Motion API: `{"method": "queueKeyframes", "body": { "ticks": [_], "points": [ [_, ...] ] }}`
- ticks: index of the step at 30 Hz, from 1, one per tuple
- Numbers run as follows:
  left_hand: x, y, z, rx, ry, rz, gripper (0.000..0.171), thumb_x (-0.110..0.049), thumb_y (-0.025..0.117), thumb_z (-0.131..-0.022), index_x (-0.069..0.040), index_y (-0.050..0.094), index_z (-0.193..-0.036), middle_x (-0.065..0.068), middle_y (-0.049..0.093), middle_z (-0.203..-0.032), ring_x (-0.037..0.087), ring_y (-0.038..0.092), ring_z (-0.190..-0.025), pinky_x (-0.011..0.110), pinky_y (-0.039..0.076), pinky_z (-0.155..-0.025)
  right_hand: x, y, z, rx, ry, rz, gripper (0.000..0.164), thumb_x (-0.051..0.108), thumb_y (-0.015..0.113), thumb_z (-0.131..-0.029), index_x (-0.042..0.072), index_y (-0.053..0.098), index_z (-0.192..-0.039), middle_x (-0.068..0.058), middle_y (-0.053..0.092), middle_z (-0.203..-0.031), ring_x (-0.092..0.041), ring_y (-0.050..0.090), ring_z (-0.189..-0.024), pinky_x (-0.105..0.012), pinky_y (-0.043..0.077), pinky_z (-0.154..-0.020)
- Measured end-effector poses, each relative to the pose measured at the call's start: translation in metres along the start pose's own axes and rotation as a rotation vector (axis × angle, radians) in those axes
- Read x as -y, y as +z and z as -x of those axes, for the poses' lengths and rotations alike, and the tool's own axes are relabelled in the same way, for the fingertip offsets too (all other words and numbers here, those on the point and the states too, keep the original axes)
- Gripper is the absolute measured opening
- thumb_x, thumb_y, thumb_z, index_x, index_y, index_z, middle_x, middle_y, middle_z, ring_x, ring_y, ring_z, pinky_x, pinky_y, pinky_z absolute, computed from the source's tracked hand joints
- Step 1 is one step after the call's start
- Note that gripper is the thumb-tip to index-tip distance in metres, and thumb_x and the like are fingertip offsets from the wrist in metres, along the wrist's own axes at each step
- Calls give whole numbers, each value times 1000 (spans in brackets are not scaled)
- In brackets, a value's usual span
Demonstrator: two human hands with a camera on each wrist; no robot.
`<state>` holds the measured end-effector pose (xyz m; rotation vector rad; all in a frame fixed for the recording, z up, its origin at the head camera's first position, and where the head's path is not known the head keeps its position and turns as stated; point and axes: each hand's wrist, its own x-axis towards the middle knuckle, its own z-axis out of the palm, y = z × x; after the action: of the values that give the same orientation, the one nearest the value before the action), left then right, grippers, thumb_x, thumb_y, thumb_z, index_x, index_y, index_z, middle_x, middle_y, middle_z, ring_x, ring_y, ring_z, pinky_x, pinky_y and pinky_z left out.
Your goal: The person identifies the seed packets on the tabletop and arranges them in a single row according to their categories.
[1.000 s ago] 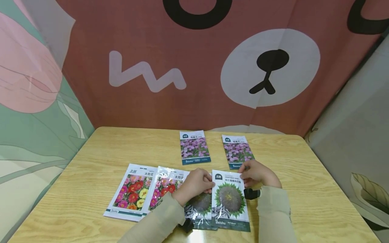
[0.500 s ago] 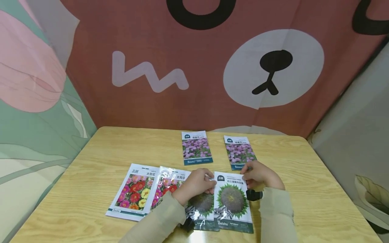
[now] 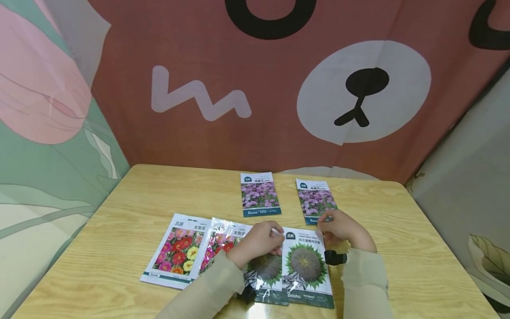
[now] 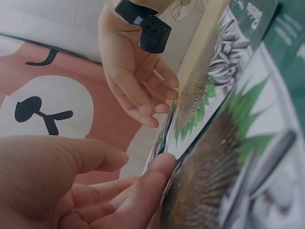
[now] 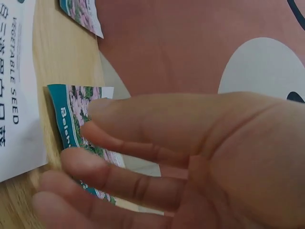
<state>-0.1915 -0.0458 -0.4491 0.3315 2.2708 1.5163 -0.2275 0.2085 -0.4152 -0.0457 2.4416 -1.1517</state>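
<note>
Two sunflower seed packets lie side by side on the table, their edges meeting: a right one (image 3: 307, 266) and a left one (image 3: 264, 270) partly covered by my left hand (image 3: 256, 241). In the left wrist view, that hand's index fingertip (image 4: 164, 163) touches the packets near their shared edge, while the thumb stays apart. My right hand (image 3: 344, 228) hovers by the right packet's upper right corner. Its fingers (image 5: 86, 164) are loosely bent with nothing between them, and the right wrist view shows a gap to the white packet (image 5: 19, 95).
Two packets with pink flowers, a left one (image 3: 260, 195) and a right one (image 3: 316, 201), lie farther back on the wooden table (image 3: 159, 188). Two colourful flower packets, one outer (image 3: 175, 252) and one inner (image 3: 219, 246), overlap at the left. A printed cloth (image 3: 199, 141) hangs behind.
The right sunflower packet has shifted slightly towards me. My right fingers have come off its upper corner. The left hand stays nearly in place; the head view has turned a little left.
</note>
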Motion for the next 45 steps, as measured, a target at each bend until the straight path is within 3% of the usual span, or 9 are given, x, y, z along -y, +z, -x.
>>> {"method": "queueKeyframes", "body": {
  "ticks": [9, 14, 20, 28, 36, 40, 45],
  "points": [
    [-2, -14, -2, -58, 56, -83, 29, -18, 60, -102, -1, 63, -125, 6, 68, -86, 20, 66, -71, 33, 53, -60, 1, -1, -4, -51, -112, -13, 23, 8, 56, -103, -9, 56, -118, -16, 59, -79, -23, 57, -65, -38, 54, -58],
    [-1, -27, -1, -107, 80, -106, 30, -21, 57, -104, -5, 62, -129, 9, 66, -109, 23, 67, -90, 37, 54, -70, 3, 3, -6, -117, -129, -6, 25, 8, 56, -103, -9, 58, -122, -18, 59, -87, -24, 60, -68, -37, 54, -61],
    [2, -44, -4, -213, 119, -84, 31, -14, 57, -104, -3, 60, -132, 16, 59, -129, 33, 62, -115, 44, 56, -87, 8, 11, -12, -197, -166, -18, 25, 8, 56, -103, -7, 58, -124, -20, 59, -105, -28, 63, -81, -40, 59, -70],
    [13, -59, -12, -318, 83, 53, 45, -10, 55, -103, 2, 47, -145, 26, 40, -147, 44, 45, -134, 55, 46, -106, 13, 26, -31, -253, -241, -53, 32, 2, 58, -100, -8, 54, -130, -27, 60, -118, -33, 67, -95, -36, 61, -73],
    [26, -65, -16, -377, -41, 236, 60, -16, 52, -103, 1, 29, -156, 25, 29, -160, 45, 29, -146, 60, 32, -116, 27, 39, -49, -220, -254, -61, 50, 2, 58, -98, -8, 43, -145, -33, 51, -137, -44, 59, -115, -39, 61, -77],
    [29, -68, -18, -383, -72, 263, 65, -17, 53, -101, 2, 26, -157, 27, 26, -161, 47, 29, -145, 61, 30, -116, 34, 44, -58, -223, -227, -44, 51, 1, 59, -98, -8, 43, -146, -34, 47, -141, -40, 64, -107, -36, 60, -74],
    [29, -69, -20, -339, -75, 324, 70, -18, 53, -100, 2, 21, -159, 27, 20, -163, 46, 27, -147, 60, 31, -116, 40, 49, -66, -151, -161, -90, 52, 5, 58, -100, -5, 42, -148, -31, 45, -146, -34, 68, -99, -39, 60, -81]
  ]
}}
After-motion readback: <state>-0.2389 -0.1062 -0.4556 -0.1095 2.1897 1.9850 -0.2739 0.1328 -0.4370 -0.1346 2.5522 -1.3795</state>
